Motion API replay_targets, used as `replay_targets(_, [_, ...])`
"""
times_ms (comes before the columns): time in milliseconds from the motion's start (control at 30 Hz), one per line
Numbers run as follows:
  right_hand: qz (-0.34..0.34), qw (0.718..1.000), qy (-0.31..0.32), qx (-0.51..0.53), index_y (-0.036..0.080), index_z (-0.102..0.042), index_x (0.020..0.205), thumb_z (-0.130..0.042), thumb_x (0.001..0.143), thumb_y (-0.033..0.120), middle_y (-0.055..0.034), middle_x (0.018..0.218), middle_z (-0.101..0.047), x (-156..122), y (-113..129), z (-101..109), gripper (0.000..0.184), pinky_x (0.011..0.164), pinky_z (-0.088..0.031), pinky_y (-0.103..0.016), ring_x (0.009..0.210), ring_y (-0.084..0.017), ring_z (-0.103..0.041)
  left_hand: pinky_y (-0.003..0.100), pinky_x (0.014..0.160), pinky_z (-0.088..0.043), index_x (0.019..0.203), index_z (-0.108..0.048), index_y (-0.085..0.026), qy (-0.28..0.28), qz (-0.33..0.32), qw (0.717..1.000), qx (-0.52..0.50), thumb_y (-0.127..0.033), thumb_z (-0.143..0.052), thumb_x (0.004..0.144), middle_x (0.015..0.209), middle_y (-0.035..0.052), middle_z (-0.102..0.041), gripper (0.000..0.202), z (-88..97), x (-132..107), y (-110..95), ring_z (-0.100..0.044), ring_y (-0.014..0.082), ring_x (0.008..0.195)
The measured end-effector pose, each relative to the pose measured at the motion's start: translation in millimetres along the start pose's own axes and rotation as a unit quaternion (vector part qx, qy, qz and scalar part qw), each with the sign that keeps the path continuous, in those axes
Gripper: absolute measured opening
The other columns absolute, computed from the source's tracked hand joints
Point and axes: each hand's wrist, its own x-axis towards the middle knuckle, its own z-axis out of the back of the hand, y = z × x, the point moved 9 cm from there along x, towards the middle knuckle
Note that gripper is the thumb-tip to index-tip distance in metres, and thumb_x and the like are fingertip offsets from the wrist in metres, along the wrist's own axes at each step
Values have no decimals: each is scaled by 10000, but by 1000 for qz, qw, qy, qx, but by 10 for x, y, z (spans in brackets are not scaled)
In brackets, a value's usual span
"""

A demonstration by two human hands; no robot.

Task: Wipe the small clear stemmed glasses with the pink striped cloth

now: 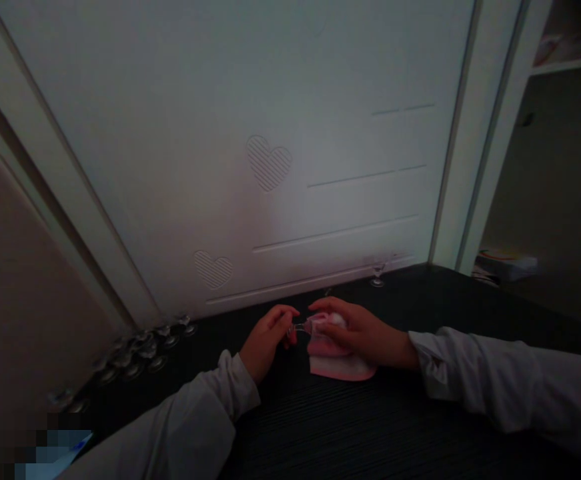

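Note:
In the head view, my left hand [269,337] is closed on one end of a small clear stemmed glass [299,327]. The glass lies sideways between my hands, and only a short piece of it shows. My right hand [358,330] grips a pink and white cloth [343,367], which is bunched about the other end of the glass and hides it. The cloth's lower folds hang down against the dark tabletop [320,433].
Several small stemmed glasses [155,347] stand grouped at the left by the wall. Another stemmed glass [378,273] stands at the back, close to a white panel [195,167] with engraved hearts. Beyond the table's right edge are shelves with a pale stack [513,267].

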Motion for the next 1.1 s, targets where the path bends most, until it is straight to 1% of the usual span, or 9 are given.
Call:
replay_targets(67, [4, 1000, 16, 3, 181, -522, 1058, -459, 808, 296, -52, 1018, -593, 7, 6, -32, 282, 812, -411, -317, 912, -174, -552, 238, 520, -335, 888, -501, -147, 3, 0, 1000, 2, -374, -398, 801, 564, -29, -478, 264, -4, 0, 4, -428, 101, 523])
replay_targets(167, [7, 999, 29, 11, 176, -559, 999, -434, 823, 304, -47, 974, -609, 13, 33, -60, 251, 792, -417, -301, 887, -167, -558, 239, 523, -337, 887, -500, -146, 4, 0, 1000, 5, -376, -398, 801, 567, -28, -475, 266, -7, 2, 0, -426, 101, 526])
replay_targets(367, [-17, 999, 36, -9, 167, -584, 910, -415, 829, 345, -28, 803, -608, 9, 14, -70, 259, 661, -426, -266, 716, -144, -555, 241, 525, -336, 889, -491, -150, -5, -7, 999, 39, -365, -367, 817, 572, -29, -466, 259, -2, -7, -42, -421, 104, 531])
replay_targets(567, [-29, 999, 27, -1, 167, -572, 901, -425, 822, 354, -23, 789, -594, 9, -20, -63, 250, 640, -412, -254, 699, -137, -534, 253, 554, -348, 981, -454, -167, -8, -37, 995, 97, -361, -350, 835, 648, -17, -483, 264, -2, -50, -85, -427, 111, 562])
replay_targets(667, [-42, 999, 22, 19, 171, -566, 903, -445, 809, 345, -23, 799, -584, 10, -50, -54, 232, 639, -408, -252, 706, -136, -526, 264, 583, -357, 1026, -429, -180, -13, -45, 992, 119, -350, -347, 843, 687, -11, -492, 262, 1, -69, -87, -448, 118, 595])
replay_targets(800, [-69, 993, 25, 91, 167, -533, 869, -484, 784, 344, -2, 734, -547, 8, -121, -60, 202, 562, -393, -225, 624, -111, -494, 265, 598, -365, 1050, -408, -182, -9, -63, 990, 130, -318, -351, 848, 713, -8, -479, 249, -26, -82, -114, -457, 119, 623])
replay_targets(900, [-81, 985, 24, 149, 168, -501, 834, -516, 763, 346, 19, 692, -519, 7, -169, -68, 192, 505, -366, -201, 566, -89, -457, 257, 571, -366, 1051, -403, -177, 0, -75, 988, 135, -301, -362, 846, 718, -5, -485, 243, -57, -87, -131, -443, 109, 591])
replay_targets(1000, [-94, 981, 21, 171, 170, -483, 801, -538, 746, 353, 32, 653, -501, 5, -203, -72, 198, 473, -342, -192, 533, -80, -435, 242, 519, -364, 1048, -387, -169, 16, -72, 990, 117, -291, -361, 843, 676, -11, -477, 240, -94, -88, -125, -446, 108, 562])
replay_targets(1100, [-109, 978, 18, 176, 167, -476, 781, -543, 740, 352, 32, 647, -506, -1, -206, -73, 201, 470, -343, -194, 520, -77, -432, 232, 511, -379, 1032, -385, -170, 18, -76, 992, 95, -259, -377, 832, 743, 7, -482, 220, -108, -93, -138, -468, 107, 586])
